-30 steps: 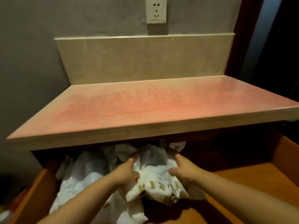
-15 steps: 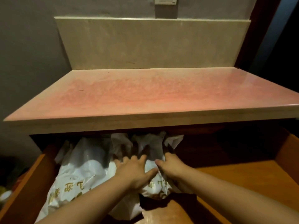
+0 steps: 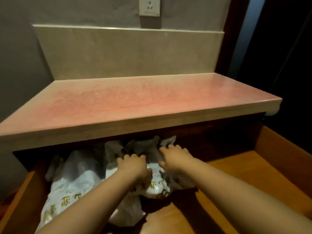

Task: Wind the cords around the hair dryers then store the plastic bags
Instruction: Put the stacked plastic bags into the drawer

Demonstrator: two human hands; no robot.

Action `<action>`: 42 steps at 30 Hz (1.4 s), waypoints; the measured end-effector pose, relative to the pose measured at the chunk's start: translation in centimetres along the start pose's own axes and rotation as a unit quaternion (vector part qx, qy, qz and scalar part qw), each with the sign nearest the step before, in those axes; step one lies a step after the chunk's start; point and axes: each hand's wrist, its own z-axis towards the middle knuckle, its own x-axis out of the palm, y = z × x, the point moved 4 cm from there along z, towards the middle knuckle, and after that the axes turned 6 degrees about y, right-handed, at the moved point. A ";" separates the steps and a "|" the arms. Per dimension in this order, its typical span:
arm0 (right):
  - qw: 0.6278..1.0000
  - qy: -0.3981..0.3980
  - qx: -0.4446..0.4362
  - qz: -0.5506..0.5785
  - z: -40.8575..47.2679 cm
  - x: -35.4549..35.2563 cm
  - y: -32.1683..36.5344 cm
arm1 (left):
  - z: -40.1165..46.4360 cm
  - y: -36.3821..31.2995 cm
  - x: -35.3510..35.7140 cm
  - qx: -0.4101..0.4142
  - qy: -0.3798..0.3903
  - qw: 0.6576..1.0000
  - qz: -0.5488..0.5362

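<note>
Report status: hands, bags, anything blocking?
Left hand and right hand pressing plastic bags down, fingers spread. Bags inside open drawer, partly under countertop. Nothing blocking.

**Tight gap under the counter, open room to your right**

The pink countertop (image 3: 135,102) overhangs the back of the open wooden drawer (image 3: 278,159), leaving you only a low, dark slot there. White plastic bags (image 3: 81,183) crowd the drawer's left half up to that edge. The drawer's right half shows bare wooden floor, bounded by its right wall.
</note>
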 end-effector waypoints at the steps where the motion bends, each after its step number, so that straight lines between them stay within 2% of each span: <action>1: 1.000 -0.023 0.008 -0.016 -1.0 -0.7 -0.5 | -0.3 -0.7 -0.7 0.020 -0.014 1.000 0.016; 4: 0.993 -0.106 0.056 -0.011 -5.2 -2.6 -2.5 | -1.7 -3.1 -2.5 0.092 -0.060 0.993 0.043; 6: 0.981 -0.149 0.120 0.034 -9.5 -2.9 -4.0 | -3.6 -5.8 -3.9 0.158 -0.099 0.981 0.057; 9: 0.949 -0.213 0.218 0.085 -16.4 -2.5 -6.7 | -7.5 -11.0 -5.5 0.270 -0.149 0.950 0.050; 12: 0.903 -0.277 0.310 0.110 -25.1 -1.7 -9.4 | -13.1 -17.2 -6.1 0.381 -0.180 0.906 0.035; 15: 0.841 -0.313 0.427 0.113 -35.5 0.5 -11.1 | -20.9 -23.6 -4.9 0.489 -0.210 0.846 0.045; 19: 0.766 -0.300 0.557 0.111 -47.3 5.5 -10.4 | -30.1 -29.2 -0.8 0.585 -0.190 0.783 0.092; 22: 0.705 -0.284 0.634 0.143 -56.1 9.8 -8.2 | -38.1 -32.1 3.4 0.645 -0.176 0.733 0.129; 26: 0.622 -0.252 0.729 0.136 -68.0 15.2 -2.5 | -50.9 -33.4 9.8 0.733 -0.155 0.642 0.162; 30: 0.552 -0.201 0.797 0.139 -78.7 21.9 5.2 | -64.5 -32.1 15.4 0.800 -0.167 0.553 0.163; 33: 0.505 -0.191 0.826 0.158 -86.0 26.5 11.1 | -74.1 -29.7 20.0 0.841 -0.178 0.489 0.146; 35: 0.473 -0.190 0.848 0.147 -91.4 28.6 15.4 | -80.2 -27.7 24.0 0.862 -0.168 0.455 0.150; 42: 0.375 -0.159 0.905 0.122 -106.4 33.5 28.8 | -96.5 -21.1 36.3 0.903 -0.087 0.367 0.205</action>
